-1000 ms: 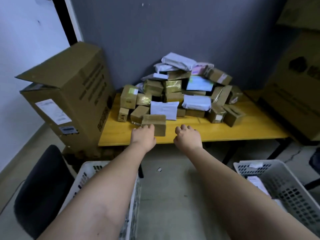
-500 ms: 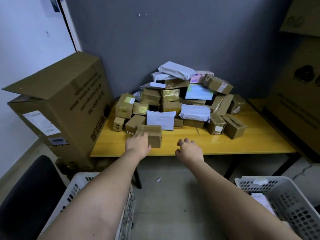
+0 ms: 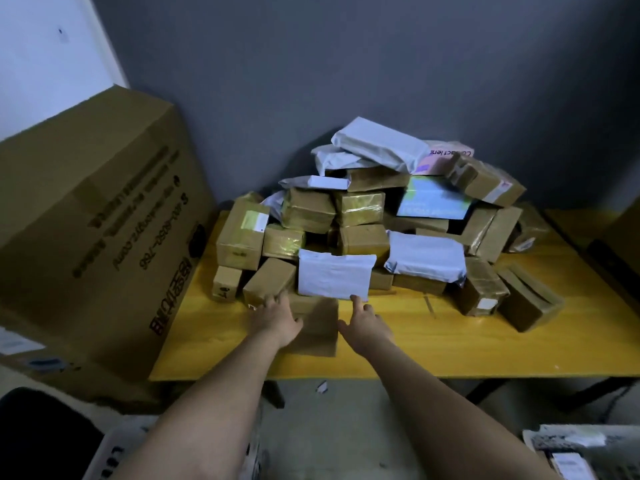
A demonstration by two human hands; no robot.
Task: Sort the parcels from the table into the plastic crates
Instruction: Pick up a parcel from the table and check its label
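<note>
brown cardboard is what both hands close in on: a plain brown cardboard parcel box (image 3: 317,327) lies at the near foot of the heap on the yellow wooden desk (image 3: 433,344), directly between the two hands, its long axis running away from the person toward the pile. the left hand (image 3: 277,318) lies over the box's left top edge, fingers spread and straight, a wide grip resting on it and not yet curled round it. the right hand (image 3: 367,325) sits just right of the box, fingers extended, its forefinger touching or nearly touching the bottom edge of the white plastic mailer bag (image 3: 335,276) just beyond; it holds nothing. the left hand is the nearer to the box. i judge the coming move to be a two-sided clasp, the right hand needing to come left against the box's right face.

readable writing is scarce: the pink carton (image 3: 446,157) high on the heap shows "contact len", upside down. print on the large brown cardboard carton (image 3: 104,220) far left of the left hand is inverted and blurred, unreadable. two white plastic crates (image 3: 585,448) lie near the person, at the lower corners of the view.
</note>
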